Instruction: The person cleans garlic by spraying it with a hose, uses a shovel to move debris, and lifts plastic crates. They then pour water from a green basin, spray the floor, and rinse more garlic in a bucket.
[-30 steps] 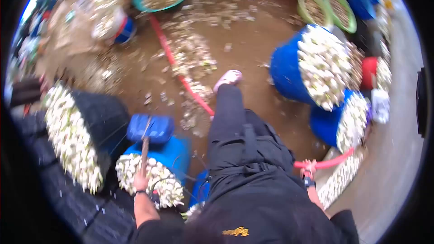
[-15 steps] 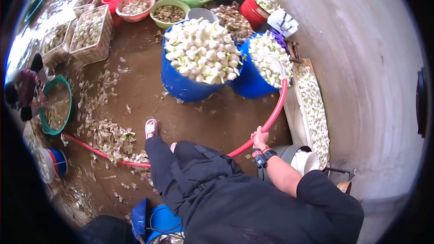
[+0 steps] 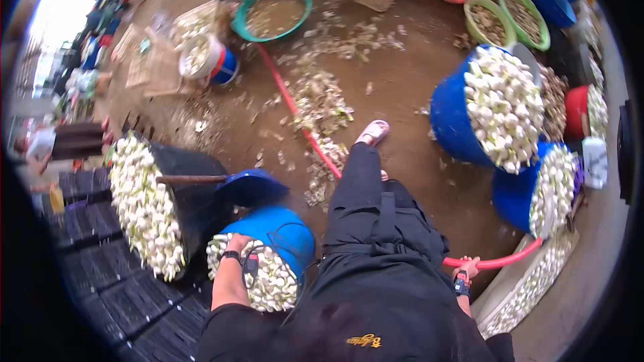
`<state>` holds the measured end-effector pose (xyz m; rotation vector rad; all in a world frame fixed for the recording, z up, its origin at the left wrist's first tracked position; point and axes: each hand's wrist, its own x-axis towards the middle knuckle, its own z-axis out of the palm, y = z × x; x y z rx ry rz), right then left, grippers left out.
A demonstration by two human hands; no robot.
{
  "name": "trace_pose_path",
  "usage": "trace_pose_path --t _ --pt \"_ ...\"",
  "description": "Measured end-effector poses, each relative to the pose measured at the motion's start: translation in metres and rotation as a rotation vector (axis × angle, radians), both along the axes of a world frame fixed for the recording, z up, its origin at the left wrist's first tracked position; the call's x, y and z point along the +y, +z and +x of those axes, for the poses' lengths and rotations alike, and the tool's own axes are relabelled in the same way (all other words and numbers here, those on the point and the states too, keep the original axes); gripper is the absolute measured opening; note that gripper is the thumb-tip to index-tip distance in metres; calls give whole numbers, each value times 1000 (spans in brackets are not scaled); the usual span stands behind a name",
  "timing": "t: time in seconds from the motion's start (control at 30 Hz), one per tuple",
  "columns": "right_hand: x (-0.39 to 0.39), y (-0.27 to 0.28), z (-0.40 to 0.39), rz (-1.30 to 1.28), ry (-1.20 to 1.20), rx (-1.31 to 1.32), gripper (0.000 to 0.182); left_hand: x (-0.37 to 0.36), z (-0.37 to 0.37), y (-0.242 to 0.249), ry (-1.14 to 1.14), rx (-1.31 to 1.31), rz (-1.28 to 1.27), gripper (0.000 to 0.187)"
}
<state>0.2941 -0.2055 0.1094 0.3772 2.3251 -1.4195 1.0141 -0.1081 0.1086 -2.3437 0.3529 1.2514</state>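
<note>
My right hand (image 3: 467, 267) is closed around a red hose (image 3: 500, 263), whose end lies at the blue barrel (image 3: 513, 198) of white garlic-like bulbs on the right. My left hand (image 3: 239, 243) is over the bulbs (image 3: 272, 281) in a light-blue barrel (image 3: 290, 238) at the lower left; its fingers are too small and blurred to read. A dark cable and a small dark-and-red device (image 3: 251, 263) are beside that hand. White water spreads over the bulbs near the hose end.
A black barrel (image 3: 198, 194) heaped with bulbs, with a blue shovel (image 3: 251, 188) across it, stands left. A larger blue barrel (image 3: 453, 110) is at right. The hose crosses peel-strewn floor (image 3: 396, 94). Black crates (image 3: 127, 302) lie lower left. Co-workers (image 3: 77, 141) are at left and top.
The view has swung left. My left hand has come into view over the light-blue barrel. My right hand still holds the hose.
</note>
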Motion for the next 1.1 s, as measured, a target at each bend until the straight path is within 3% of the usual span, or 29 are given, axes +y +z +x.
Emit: trace_pose_path --t 0.03,0.07,0.1,0.17,0.23,0.3,0.37,0.4,0.43,0.5,0.53,0.6,0.67,0.8,0.97,1.0,1.03,1.07,1.1 --pt "0 9 3 0 -15 2 26 -14 -3 -11 -130 28 -110 44" --pt "2 10 -1 -16 -28 34 26 -26 -5 -25 -110 76 -169 44" --pt "0 7 3 -30 -29 50 26 -7 15 -76 56 148 -350 44" --pt "-10 24 17 -19 -41 66 25 -59 -3 -64 -249 131 -186 44" --pt "-2 18 16 -30 -54 56 24 -77 -2 -78 -140 236 -299 45" --pt "4 7 10 -41 -63 53 23 -103 -18 -73 -141 98 -379 21" --pt "12 -1 7 -98 -67 62 22 -135 -34 -56 -40 88 -407 15" --pt "10 0 7 -117 -88 47 23 -160 -49 -32 -132 83 -354 16" --pt "22 -15 -3 -183 -74 -36 23 -173 -43 -40 -305 221 -415 19" --pt "9 3 6 -236 -25 45 23 -213 -65 -26 -307 384 -557 21" --pt "8 -2 3 -103 -74 73 22 -235 -78 -19 -303 471 -624 26" --pt "-2 12 7 -88 -106 107 14 -284 -97 -22 -272 472 -529 18" --pt "-4 2 4 -52 -162 119 20 -326 -126 -10 -431 446 -582 13" --pt "-7 0 1 127 -85 165 28 -405 -164 5 -717 374 -618 22" --pt "-44 34 9 212 -176 256 29 -528 -218 9 -1106 268 -649 28" --pt "-47 31 6 212 -183 268 28 -558 -235 4 -1221 385 -687 26" --pt "-56 36 3 203 -196 259 28 -571 -302 52 -1182 398 -509 28" --pt "-59 31 2 204 -181 253 27 -606 -300 2 -1273 370 -628 31" --pt "-63 25 -1 202 -170 253 26 -624 -343 7 -1244 538 -680 34"
